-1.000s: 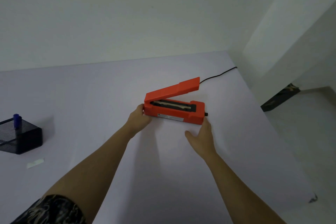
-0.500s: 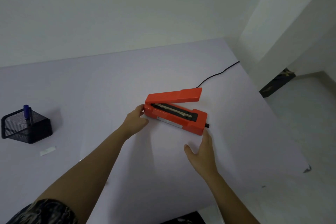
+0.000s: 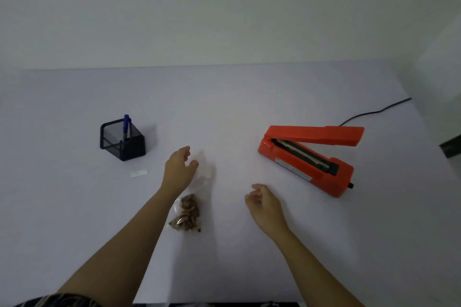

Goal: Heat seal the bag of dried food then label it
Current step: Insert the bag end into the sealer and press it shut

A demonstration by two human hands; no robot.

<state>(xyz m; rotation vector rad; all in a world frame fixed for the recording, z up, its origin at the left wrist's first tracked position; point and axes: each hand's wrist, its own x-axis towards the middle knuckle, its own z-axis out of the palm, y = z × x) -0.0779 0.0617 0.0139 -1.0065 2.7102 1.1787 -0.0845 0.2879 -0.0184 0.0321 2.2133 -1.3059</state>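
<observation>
One clear plastic bag (image 3: 197, 197) lies on the white counter (image 3: 249, 107), near the front and a little left of centre. Its lower part holds a clump of brown dried food (image 3: 187, 213); its upper, empty part runs away from the person and is hard to make out against the pale surface.

Two bare hands show. The left hand (image 3: 178, 169) hovers over the upper left of the bag, its fingers (image 3: 183, 151) curled loosely with the thumb spread from them; whether it touches the plastic cannot be told, and it grips nothing that can be seen. The right hand (image 3: 265, 203) is to the right of the bag and apart from it, half open with fingers bent inward, holding nothing.

One orange heat sealer (image 3: 308, 159) sits on the right side of the counter, well apart from the bag. Its arm is raised, so the dark sealing strip on the base is exposed. One black cord (image 3: 374, 112) runs from behind it toward the far right edge.

On the left stands one black mesh pen holder (image 3: 122, 142) with one blue pen (image 3: 126, 126) upright in it. Just in front of the holder lies one small white label (image 3: 139, 173), flat on the counter.
</observation>
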